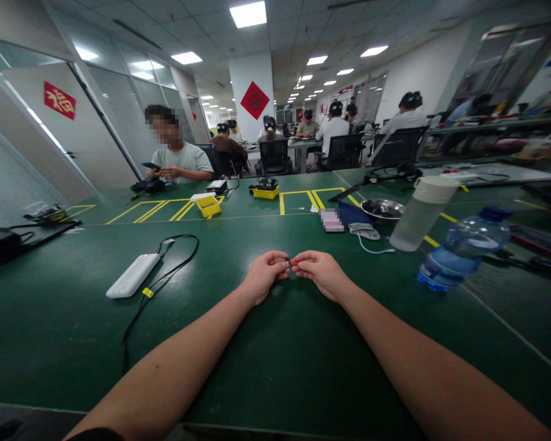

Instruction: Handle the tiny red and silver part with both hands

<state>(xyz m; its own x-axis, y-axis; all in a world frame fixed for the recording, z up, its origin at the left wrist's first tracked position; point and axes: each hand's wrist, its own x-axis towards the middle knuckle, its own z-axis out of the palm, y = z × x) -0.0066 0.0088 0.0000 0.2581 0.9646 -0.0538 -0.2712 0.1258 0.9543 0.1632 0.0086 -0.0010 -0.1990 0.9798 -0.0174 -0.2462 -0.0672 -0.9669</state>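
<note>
Over the middle of the green table, my left hand (267, 274) and my right hand (319, 270) are held close together, fingertips almost meeting. My left thumb and fingers pinch a small silvery piece (288, 264), too tiny to identify. A small orange piece (295, 263) is pinched in my right fingertips. Whether the two pieces touch or are joined, I cannot tell. Both forearms rest low across the table from the near edge.
To the left lies a white power bank (133, 275) with a black cable (177, 269). At right stand a blue-capped water bottle (463, 248), a frosted tumbler (420, 214) and a metal bowl (382, 210). Yellow trays (209, 207) sit farther back. A person (183, 160) sits across the table.
</note>
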